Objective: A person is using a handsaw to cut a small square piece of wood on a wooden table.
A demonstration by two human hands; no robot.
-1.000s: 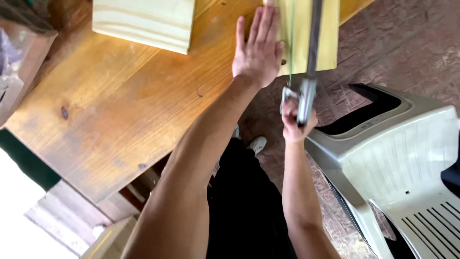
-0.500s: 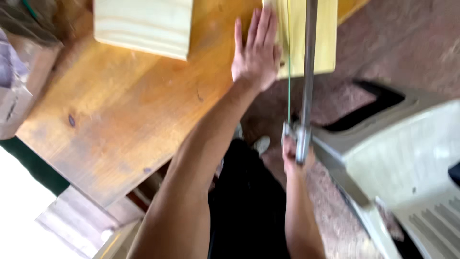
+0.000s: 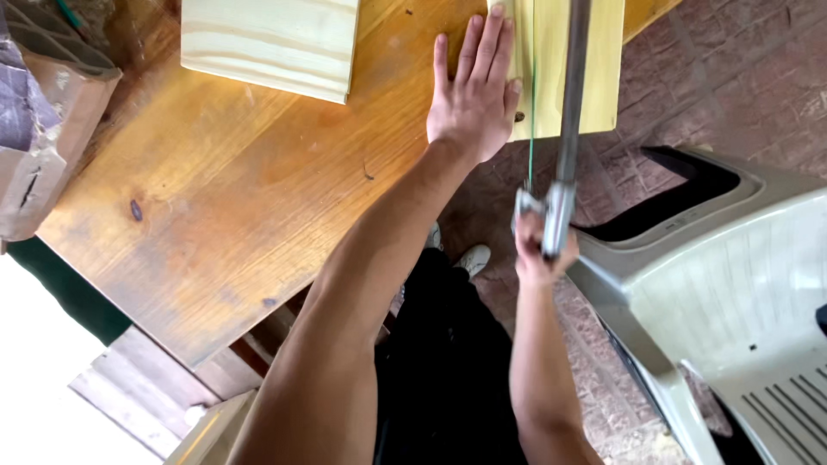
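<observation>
At the edge of a wooden table (image 3: 258, 198), a pale board (image 3: 594, 77) is pinned flat by the left hand (image 3: 472, 103), palm down and fingers spread, nothing enclosed. The board overhangs the edge above a brick floor (image 3: 732, 86). A hacksaw (image 3: 564, 129) is held by the right hand (image 3: 538, 250), its grip closed around the handle below the edge, with the thin blade running up across the board. How deep the cut has gone cannot be told; the board is still in one piece, so sawing seems unfinished. A second board (image 3: 267, 43) lies further along the table, and a grey plastic chair (image 3: 732, 284) stands to the right.
</observation>
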